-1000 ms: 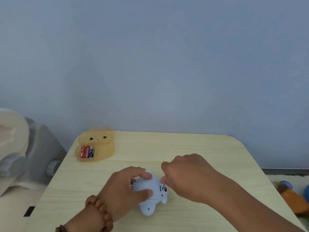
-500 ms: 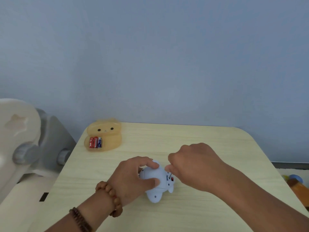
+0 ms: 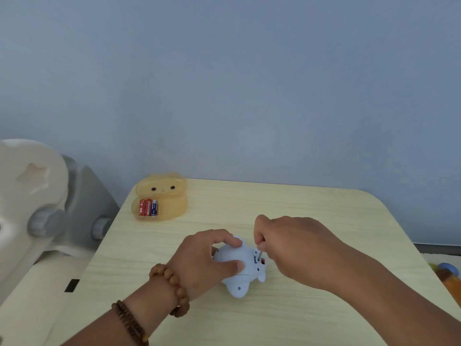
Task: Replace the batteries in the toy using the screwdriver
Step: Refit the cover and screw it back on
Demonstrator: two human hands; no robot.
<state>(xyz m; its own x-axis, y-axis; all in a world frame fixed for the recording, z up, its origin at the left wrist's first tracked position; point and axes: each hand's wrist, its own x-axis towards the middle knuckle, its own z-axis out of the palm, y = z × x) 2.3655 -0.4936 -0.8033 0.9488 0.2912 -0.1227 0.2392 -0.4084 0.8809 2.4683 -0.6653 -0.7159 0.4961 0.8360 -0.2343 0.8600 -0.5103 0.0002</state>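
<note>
A pale blue plastic toy [image 3: 240, 268] lies on the light wood table [image 3: 299, 211]. My left hand [image 3: 204, 258] grips its body, thumb on the near side and fingers over the top. My right hand [image 3: 291, 243] pinches a thin screwdriver [image 3: 260, 253]; only its metal shaft shows, tip down in the toy's right side where a red part is visible. The handle is hidden in my fingers. Three batteries [image 3: 148, 207], two red and one blue-white, lie in an orange bear-faced tray [image 3: 172, 203] at the table's back left.
A cream and grey plastic chair or toy [image 3: 50, 208] stands left of the table. Coloured toys [image 3: 449, 273] lie on the floor at the right edge. A blue wall rises behind the table.
The view has shifted, so everything sits further right and lower in frame. Both hands stay on the toy; the screwdriver shaft now shows more plainly at the toy's right side.
</note>
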